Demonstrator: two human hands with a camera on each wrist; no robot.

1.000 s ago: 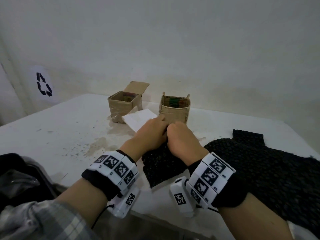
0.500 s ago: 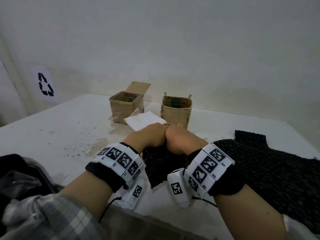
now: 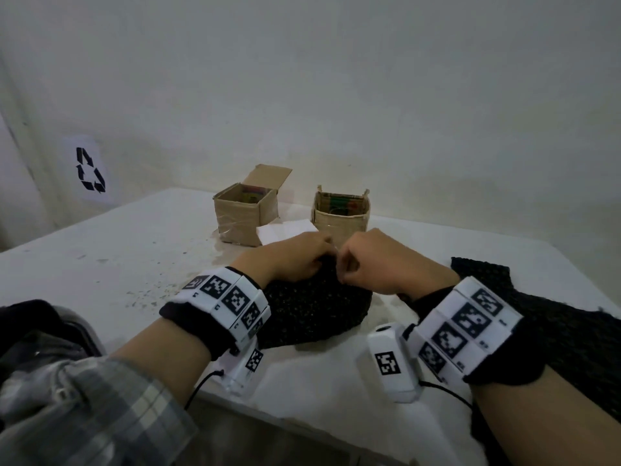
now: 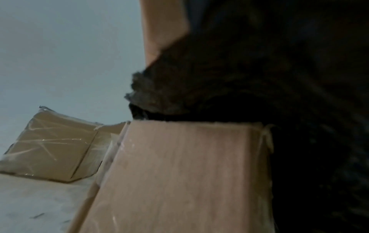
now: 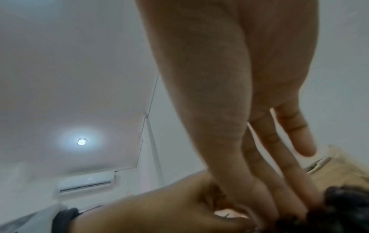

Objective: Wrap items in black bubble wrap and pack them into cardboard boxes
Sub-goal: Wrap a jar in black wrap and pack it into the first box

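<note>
A bundle of black bubble wrap (image 3: pixel 316 311) lies on the white table (image 3: pixel 117 264) in front of me. My left hand (image 3: pixel 295 260) curls over its far top edge. Beside it, my right hand (image 3: pixel 376 264) pinches the wrap with thumb and fingers (image 5: pixel 279 189), the little finger sticking out. In the left wrist view the black wrap (image 4: pixel 259 78) drapes over a tan flat-sided block (image 4: pixel 179 173). Two open cardboard boxes stand behind the hands: the left box (image 3: pixel 247 215) with a raised flap and the right box (image 3: pixel 341 215).
A large loose sheet of black bubble wrap (image 3: pixel 544 314) covers the table's right side. White paper (image 3: pixel 285 230) lies between the boxes and my hands. A dark bag (image 3: pixel 40 331) sits off the near left edge. The wall stands close behind the boxes.
My hands, pressed together on top of the wrap before, have drawn slightly apart, the right one moving right. The bundle now lies lower and wider.
</note>
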